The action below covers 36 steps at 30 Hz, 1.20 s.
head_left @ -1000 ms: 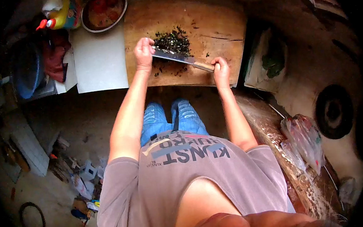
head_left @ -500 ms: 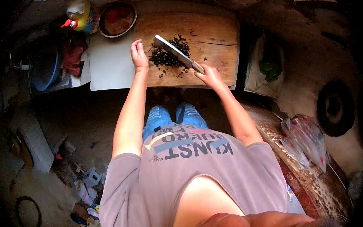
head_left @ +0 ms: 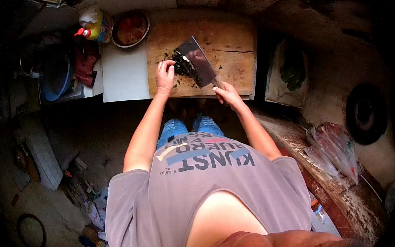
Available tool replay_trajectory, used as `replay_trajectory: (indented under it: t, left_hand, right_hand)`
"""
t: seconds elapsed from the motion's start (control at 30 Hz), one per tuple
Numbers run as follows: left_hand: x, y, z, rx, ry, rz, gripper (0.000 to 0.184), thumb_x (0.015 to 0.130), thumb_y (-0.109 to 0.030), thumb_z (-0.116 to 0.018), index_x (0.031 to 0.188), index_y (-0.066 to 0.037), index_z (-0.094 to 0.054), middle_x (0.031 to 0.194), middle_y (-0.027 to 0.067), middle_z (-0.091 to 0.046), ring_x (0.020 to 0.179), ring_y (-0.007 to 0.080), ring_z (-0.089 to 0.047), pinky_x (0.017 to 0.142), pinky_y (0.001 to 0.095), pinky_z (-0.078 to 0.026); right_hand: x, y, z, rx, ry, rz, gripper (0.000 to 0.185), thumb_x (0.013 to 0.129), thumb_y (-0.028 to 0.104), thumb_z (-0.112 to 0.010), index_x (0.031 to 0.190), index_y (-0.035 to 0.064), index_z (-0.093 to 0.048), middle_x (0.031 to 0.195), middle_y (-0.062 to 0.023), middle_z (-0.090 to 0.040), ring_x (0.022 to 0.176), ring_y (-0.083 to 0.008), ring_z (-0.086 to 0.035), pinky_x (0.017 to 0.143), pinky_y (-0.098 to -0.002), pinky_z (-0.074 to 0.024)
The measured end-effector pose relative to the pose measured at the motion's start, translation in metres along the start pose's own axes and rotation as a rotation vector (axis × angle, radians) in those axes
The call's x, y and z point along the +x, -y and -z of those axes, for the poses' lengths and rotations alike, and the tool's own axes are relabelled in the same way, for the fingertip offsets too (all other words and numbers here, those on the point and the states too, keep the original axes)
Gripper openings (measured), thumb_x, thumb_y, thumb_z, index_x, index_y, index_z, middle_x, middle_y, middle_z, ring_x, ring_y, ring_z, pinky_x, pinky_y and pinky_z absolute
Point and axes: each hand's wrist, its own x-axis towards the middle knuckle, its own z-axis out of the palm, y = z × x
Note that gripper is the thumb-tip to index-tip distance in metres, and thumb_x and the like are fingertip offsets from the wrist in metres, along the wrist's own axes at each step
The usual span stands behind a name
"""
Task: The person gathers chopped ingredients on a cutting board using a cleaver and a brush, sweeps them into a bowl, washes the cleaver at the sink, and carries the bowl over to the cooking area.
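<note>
My right hand (head_left: 228,95) is wrapped around the handle of a cleaver (head_left: 199,63). The broad blade is tilted flat-side up over the right part of a pile of chopped dark greens (head_left: 183,66), hiding some of it. A small pale spot shows beside the blade. My left hand (head_left: 165,76) is at the pile's left edge, fingers a little bent and apart, with nothing visible in them. Whether its fingertips touch the greens I cannot tell. Beneath everything is a wooden cutting board (head_left: 235,69) with scattered green bits and a dark crack.
Left of the board are a white surface (head_left: 125,82), a metal-rimmed bowl (head_left: 130,30) with reddish contents, and a yellow bottle (head_left: 94,30) with a red cap. A blue basin (head_left: 57,77) stands farther left. On the right, leafy greens (head_left: 293,72) lie on a pale support.
The cleaver has turned from edge-down to showing its flat side, and it sits slightly farther right. My left hand has moved right and nearer, to the greens. The pile looks narrower.
</note>
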Motion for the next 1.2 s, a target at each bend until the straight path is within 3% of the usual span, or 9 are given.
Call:
replay_trajectory:
  t: [0.27,0.37,0.43,0.57,0.7,0.8,0.93,1.03,1.2]
  left_hand:
    - [-0.031,-0.008,-0.006,-0.058,0.076,-0.018,0.005,0.082,-0.005,-0.055,0.084,-0.002,-0.059,0.086,0.0107,-0.059,0.081,0.0242,-0.058,0.074,0.0332,-0.047]
    - [-0.047,-0.023,-0.014,-0.321,0.377,0.217,0.005,0.088,-0.009,-0.055,0.091,-0.006,-0.056,0.084,0.0024,-0.059,0.075,0.0129,-0.056,0.07,0.0288,-0.048]
    - [-0.054,-0.05,-0.019,-0.51,0.545,0.727,0.021,0.093,-0.028,-0.053,0.1,-0.008,-0.054,0.087,0.0039,-0.06,0.067,0.0138,-0.058,0.058,0.0298,-0.052]
    - [-0.06,-0.099,-0.016,-0.685,0.563,0.874,0.033,0.094,-0.039,-0.05,0.103,-0.008,-0.053,0.09,0.0059,-0.061,0.077,0.0188,-0.063,0.056,0.0286,-0.052]
    - [-0.062,-0.11,-0.003,-0.802,0.465,0.83,0.029,0.09,-0.035,-0.057,0.105,-0.01,-0.055,0.085,0.0032,-0.061,0.07,0.0144,-0.059,0.053,0.029,-0.047]
    - [-0.059,-0.087,0.016,-1.009,0.455,0.876,0.022,0.091,-0.025,-0.057,0.099,-0.004,-0.057,0.086,0.0078,-0.061,0.074,0.0201,-0.06,0.061,0.0348,-0.051]
    - [-0.065,-0.068,0.037,-1.134,0.417,0.898,0.012,0.089,-0.013,-0.056,0.093,-0.003,-0.051,0.079,0.0082,-0.055,0.063,0.0184,-0.056,0.055,0.0347,-0.05]
    - [-0.064,-0.072,0.053,-1.141,0.38,0.877,0.01,0.088,-0.01,-0.055,0.092,-0.005,-0.048,0.074,0.0053,-0.05,0.058,0.0148,-0.05,0.05,0.0318,-0.047]
    - [-0.065,-0.083,0.065,-1.089,0.348,0.899,0.015,0.087,-0.014,-0.059,0.09,-0.008,-0.045,0.072,0.0026,-0.047,0.053,0.012,-0.045,0.045,0.0281,-0.042]
  right_hand:
    - [-0.016,-0.002,-0.019,-0.058,-0.052,0.067,0.037,0.091,0.045,-0.051,0.084,0.0081,-0.049,0.062,-0.0018,-0.053,0.045,-0.0105,-0.049,0.04,-0.0254,-0.0365]
    - [-0.003,-0.011,-0.036,-0.08,-0.115,0.222,0.041,0.095,0.048,-0.041,0.088,0.0091,-0.052,0.059,-0.0014,-0.051,0.045,-0.011,-0.05,0.04,-0.0248,-0.0379]
    - [0.004,-0.005,-0.049,-0.047,-0.139,0.266,0.04,0.097,0.046,-0.037,0.092,0.0097,-0.054,0.06,0.0,-0.049,0.045,-0.0091,-0.045,0.041,-0.0244,-0.0395]
    - [-0.019,0.033,-0.075,-0.255,-0.159,0.457,0.048,0.098,0.044,-0.035,0.115,0.0021,-0.052,0.1,-0.0169,-0.062,0.093,-0.027,-0.062,0.081,-0.0373,-0.0482]
    - [-0.017,0.041,-0.084,-0.445,-0.081,0.562,0.059,0.094,0.051,-0.037,0.128,0.0044,-0.046,0.116,-0.0251,-0.056,0.11,-0.0383,-0.054,0.093,-0.0416,-0.0425]
    - [-0.046,0.155,-0.064,-0.907,0.259,0.303,0.039,0.09,0.04,-0.053,0.114,0.0109,-0.062,0.1,-0.017,-0.066,0.092,-0.0307,-0.065,0.082,-0.0407,-0.0501]
    - [-0.023,0.297,-0.049,-0.768,-0.08,1.152,0.027,0.085,0.021,-0.062,0.104,0.0029,-0.063,0.105,-0.0159,-0.064,0.093,-0.0282,-0.064,0.078,-0.0378,-0.0518]
    - [-0.044,0.426,-0.068,-0.563,-0.196,1.033,0.034,0.093,0.026,-0.054,0.114,-0.0012,-0.053,0.098,-0.0152,-0.063,0.084,-0.0203,-0.062,0.072,-0.0321,-0.0534]
    - [0.003,0.604,-0.092,-0.331,-0.486,1.442,0.049,0.089,0.036,-0.06,0.121,-0.0002,-0.05,0.104,-0.0184,-0.061,0.093,-0.0232,-0.062,0.081,-0.0386,-0.0524]
